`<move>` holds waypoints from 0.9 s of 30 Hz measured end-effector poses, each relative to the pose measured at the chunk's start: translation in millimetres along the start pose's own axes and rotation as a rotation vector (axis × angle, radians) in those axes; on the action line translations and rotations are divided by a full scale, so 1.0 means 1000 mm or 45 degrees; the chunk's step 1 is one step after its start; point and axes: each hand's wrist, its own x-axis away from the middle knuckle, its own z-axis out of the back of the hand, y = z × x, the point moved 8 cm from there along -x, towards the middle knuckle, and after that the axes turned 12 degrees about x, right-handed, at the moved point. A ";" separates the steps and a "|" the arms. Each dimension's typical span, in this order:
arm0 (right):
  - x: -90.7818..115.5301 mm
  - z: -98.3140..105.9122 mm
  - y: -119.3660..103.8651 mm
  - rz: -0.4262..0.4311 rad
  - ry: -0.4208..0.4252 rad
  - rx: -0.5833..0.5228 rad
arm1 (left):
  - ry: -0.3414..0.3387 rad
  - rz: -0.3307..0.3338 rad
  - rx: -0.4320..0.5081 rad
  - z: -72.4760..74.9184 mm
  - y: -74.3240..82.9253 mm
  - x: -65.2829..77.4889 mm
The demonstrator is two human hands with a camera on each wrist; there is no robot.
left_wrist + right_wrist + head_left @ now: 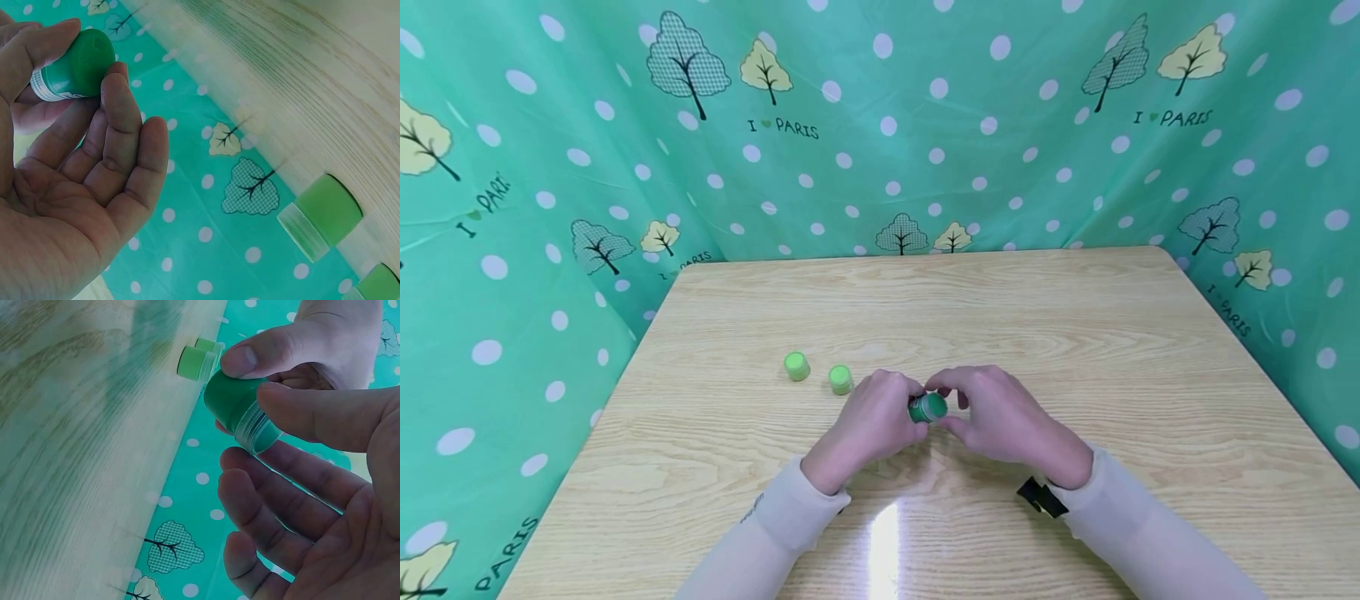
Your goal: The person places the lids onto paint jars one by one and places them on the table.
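Note:
A small dark green jar (928,407) with a clear ridged lid (253,428) is held in the left hand (880,417), pinched between thumb and fingers. White print on its side is partly hidden by the hand in the left wrist view. The right hand (1000,417) curves around the lid end, its thumb and forefinger very close to it; whether they touch the lid cannot be told. Its other fingers are loosely bent. Two light green jars, a nearer one (840,380) and a farther one (797,366), stand upright left of the hands.
The jars and hands are over a pale wood-grain table (700,467). A green dotted cloth (887,167) with tree prints hangs behind and beside it. A black strap piece (1042,497) shows at the right cuff.

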 end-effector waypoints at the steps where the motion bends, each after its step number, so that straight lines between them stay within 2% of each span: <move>1: 0.000 0.000 0.000 0.008 0.009 0.003 | 0.004 -0.001 -0.002 0.000 0.000 0.000; 9: 0.000 0.000 -0.002 0.034 0.048 -0.008 | 0.010 -0.015 0.004 0.001 0.000 0.000; 27: 0.000 -0.001 0.002 -0.036 0.022 0.020 | -0.009 -0.017 0.015 -0.001 0.000 -0.001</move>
